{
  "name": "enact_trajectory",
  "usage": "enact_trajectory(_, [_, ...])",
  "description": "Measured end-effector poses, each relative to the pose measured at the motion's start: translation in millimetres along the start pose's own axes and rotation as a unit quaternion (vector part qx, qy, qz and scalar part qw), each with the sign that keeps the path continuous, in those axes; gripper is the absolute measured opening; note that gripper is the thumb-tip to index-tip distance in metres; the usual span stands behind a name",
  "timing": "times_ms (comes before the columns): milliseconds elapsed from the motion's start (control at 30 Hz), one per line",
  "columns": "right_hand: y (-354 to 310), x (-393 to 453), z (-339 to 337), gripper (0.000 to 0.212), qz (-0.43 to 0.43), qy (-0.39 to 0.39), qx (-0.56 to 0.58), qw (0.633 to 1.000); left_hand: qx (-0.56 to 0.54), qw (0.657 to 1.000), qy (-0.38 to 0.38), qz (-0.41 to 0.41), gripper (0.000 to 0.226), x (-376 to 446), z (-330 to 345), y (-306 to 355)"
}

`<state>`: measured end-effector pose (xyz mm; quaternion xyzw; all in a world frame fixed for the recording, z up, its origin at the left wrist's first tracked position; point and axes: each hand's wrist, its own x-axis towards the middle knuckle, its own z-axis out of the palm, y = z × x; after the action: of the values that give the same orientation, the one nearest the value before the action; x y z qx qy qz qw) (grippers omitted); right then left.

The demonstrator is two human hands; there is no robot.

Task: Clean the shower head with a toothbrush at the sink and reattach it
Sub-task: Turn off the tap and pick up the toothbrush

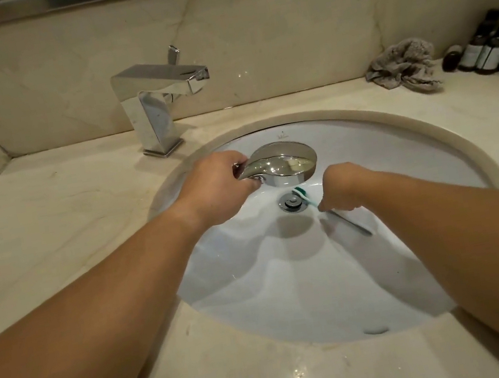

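Chrome shower head (283, 163), face down, lengthwise left-right.

The sink (291, 296) is white inside, with a beige rim. The counter (47, 201) and the far wall (251, 41) are cream with faint brown lines. The tap (159, 101) on the far left is shiny silver. The shower head (283, 163) is shiny silver too, and so is the drain (292, 202). The toothbrush (303, 195) has a green and white head. The crumpled cloth (402, 66) on the far right is grey-brown. The small bottles (487, 49) beside it are dark with pale labels.
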<state>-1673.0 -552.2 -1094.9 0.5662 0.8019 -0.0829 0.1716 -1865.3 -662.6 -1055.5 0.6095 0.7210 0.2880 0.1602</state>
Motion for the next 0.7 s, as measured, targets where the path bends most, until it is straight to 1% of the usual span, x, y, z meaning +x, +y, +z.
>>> enact_trajectory(67, [-1, -1, 6, 0.032, -0.009, -0.001, -0.025, 1.0, -0.002, 1.0, 0.003, 0.003, 0.01, -1, -1, -1])
enact_trajectory(133, [-2, -3, 9, 0.031, -0.004, -0.014, -0.046, 0.999, 0.001, 1.0, 0.002, 0.005, 0.009, -2, -2, 0])
enact_trajectory(200, [-2, -4, 10, 0.022, 0.006, -0.015, -0.033, 0.999, -0.003, 1.0, 0.004, 0.005, 0.009, -2, -2, 2])
enact_trajectory(233, [-1, -6, 8, 0.021, 0.018, -0.012, -0.003, 1.0, -0.008, 1.0, 0.007, 0.005, 0.009, -2, -2, 2])
enact_trajectory(267, [0, -8, 5, 0.023, 0.036, -0.011, 0.051, 0.998, -0.015, 1.0, 0.011, 0.006, 0.008, -2, -2, 2])
enact_trajectory(300, [2, -9, 0, 0.022, 0.054, -0.008, 0.135, 0.989, -0.025, 1.0, 0.016, 0.005, 0.008, -2, -2, 2])
enact_trajectory(333, [7, -9, -6, 0.017, 0.079, -0.002, 0.239, 0.968, -0.036, 0.999, 0.02, 0.003, 0.009, -1, -2, 2])
enact_trajectory(367, [12, -12, -14, 0.013, 0.098, 0.01, 0.34, 0.935, -0.047, 0.999, 0.024, 0.002, 0.012, -1, -2, 2])
enact_trajectory(400, [19, -16, -22, 0.013, 0.111, 0.021, 0.415, 0.903, -0.06, 0.998, 0.028, 0.001, 0.015, -1, -1, 2])
enact_trajectory(433, [26, -22, -30, 0.015, 0.115, 0.036, 0.466, 0.877, -0.076, 0.997, 0.033, 0.001, 0.017, 0, 0, 2])
enact_trajectory(533, [42, -47, -50, 0.019, 0.091, 0.042, 0.577, 0.811, -0.182, 0.983, 0.032, -0.01, 0.01, -2, 1, 7])
enact_trajectory(600, [43, -61, -57, 0.021, 0.054, 0.044, 0.653, 0.754, -0.259, 0.966, 0.01, -0.016, 0.015, -4, 1, 11])
enact_trajectory(667, [37, -73, -62, 0.039, 0.01, 0.05, 0.697, 0.715, -0.316, 0.948, -0.018, -0.008, 0.023, -5, 3, 15])
enact_trajectory(700, [32, -79, -65, 0.047, -0.008, 0.056, 0.705, 0.707, -0.334, 0.942, -0.028, -0.002, 0.026, -5, 4, 17])
